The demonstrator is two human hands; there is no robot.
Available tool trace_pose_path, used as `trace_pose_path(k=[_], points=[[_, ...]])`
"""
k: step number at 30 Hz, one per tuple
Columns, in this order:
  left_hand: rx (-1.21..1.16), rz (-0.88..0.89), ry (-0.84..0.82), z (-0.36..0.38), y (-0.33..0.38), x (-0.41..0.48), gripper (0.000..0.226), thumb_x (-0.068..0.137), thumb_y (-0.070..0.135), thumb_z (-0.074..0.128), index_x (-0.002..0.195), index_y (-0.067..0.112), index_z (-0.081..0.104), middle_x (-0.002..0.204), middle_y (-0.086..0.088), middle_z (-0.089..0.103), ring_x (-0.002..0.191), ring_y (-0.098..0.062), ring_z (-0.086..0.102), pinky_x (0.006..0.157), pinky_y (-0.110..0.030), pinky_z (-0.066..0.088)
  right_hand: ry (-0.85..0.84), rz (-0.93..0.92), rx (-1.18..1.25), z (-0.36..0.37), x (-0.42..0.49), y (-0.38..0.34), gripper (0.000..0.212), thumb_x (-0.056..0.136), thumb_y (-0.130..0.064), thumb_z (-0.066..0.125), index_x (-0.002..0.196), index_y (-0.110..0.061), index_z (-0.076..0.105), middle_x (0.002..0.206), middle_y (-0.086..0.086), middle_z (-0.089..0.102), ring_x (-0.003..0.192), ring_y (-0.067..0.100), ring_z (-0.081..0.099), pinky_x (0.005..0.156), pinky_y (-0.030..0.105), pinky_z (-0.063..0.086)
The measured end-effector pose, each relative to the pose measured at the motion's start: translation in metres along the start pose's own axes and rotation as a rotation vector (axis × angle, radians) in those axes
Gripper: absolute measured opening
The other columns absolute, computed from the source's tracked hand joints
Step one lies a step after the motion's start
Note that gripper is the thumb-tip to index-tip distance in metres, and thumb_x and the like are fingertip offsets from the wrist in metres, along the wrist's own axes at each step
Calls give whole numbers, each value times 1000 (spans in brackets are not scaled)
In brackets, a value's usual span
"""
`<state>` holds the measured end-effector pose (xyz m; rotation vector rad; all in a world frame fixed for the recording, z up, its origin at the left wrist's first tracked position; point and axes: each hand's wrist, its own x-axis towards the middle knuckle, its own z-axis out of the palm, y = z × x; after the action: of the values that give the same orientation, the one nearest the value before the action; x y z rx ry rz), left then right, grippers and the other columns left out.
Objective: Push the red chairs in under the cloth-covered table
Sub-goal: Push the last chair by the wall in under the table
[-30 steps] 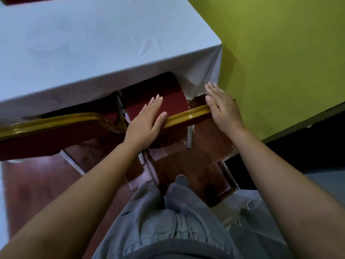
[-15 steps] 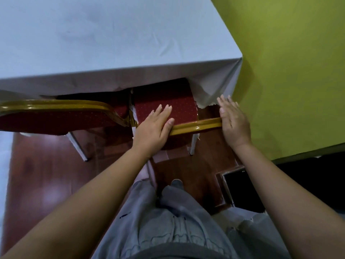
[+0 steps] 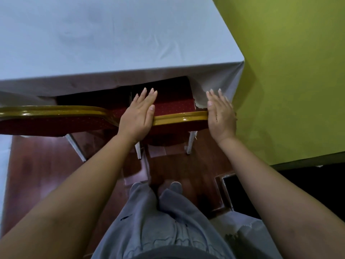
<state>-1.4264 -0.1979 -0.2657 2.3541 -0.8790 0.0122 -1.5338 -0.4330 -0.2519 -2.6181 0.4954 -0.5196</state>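
A red chair [image 3: 173,107] with a gold-rimmed back stands right in front of me, its seat partly under the white cloth-covered table [image 3: 112,43]. My left hand [image 3: 138,116] lies flat over the left end of its gold top rail, fingers straight. My right hand [image 3: 220,114] presses flat against the rail's right end, fingers straight beside the hanging cloth corner. A second red chair [image 3: 56,120] stands to the left, its back touching the first chair's.
A green wall [image 3: 289,81] runs close along the right of the table. The floor [image 3: 37,174] is dark red-brown wood. A dark opening [image 3: 242,191] lies at the floor on the right. My grey trousers [image 3: 158,221] fill the bottom.
The chair has slid further under the table with both hands flat on its rail. The view has moved closer to the table edge, and the cloth hangs nearer my fingers.
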Motion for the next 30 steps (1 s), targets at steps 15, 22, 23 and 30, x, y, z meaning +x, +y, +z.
trace_pose_path(k=[15, 22, 23, 30], points=[[12, -16, 45, 7, 2, 29, 52, 101, 26, 23, 150, 10, 32, 157, -5, 30, 148, -17, 15, 121, -32, 8, -73, -35, -45, -1, 35, 13, 61, 99, -46, 19, 148, -13, 35, 156, 2, 31, 147, 16, 17, 120, 38, 10], [9, 13, 97, 8, 1, 38, 52, 99, 19, 28, 149, 7, 33, 156, -8, 30, 148, -22, 16, 121, -39, 12, -41, -34, -13, 1, 45, 14, 62, 98, -44, 18, 148, -11, 35, 155, 4, 32, 147, 17, 18, 120, 40, 11], [11, 13, 100, 8, 1, 40, 52, 99, 19, 28, 149, 7, 33, 156, -8, 30, 148, -22, 16, 121, -39, 12, -39, -34, -13, 2, 47, 16, 60, 99, -42, 19, 148, -11, 35, 155, 3, 32, 147, 17, 18, 120, 40, 10], [17, 5, 99, 7, -6, 67, 55, 95, 19, 28, 149, 8, 34, 156, -8, 31, 148, -24, 17, 122, -39, 11, -40, -28, -25, 7, 78, 18, 58, 99, -38, 21, 149, -11, 34, 156, 3, 31, 147, 17, 17, 120, 38, 8]])
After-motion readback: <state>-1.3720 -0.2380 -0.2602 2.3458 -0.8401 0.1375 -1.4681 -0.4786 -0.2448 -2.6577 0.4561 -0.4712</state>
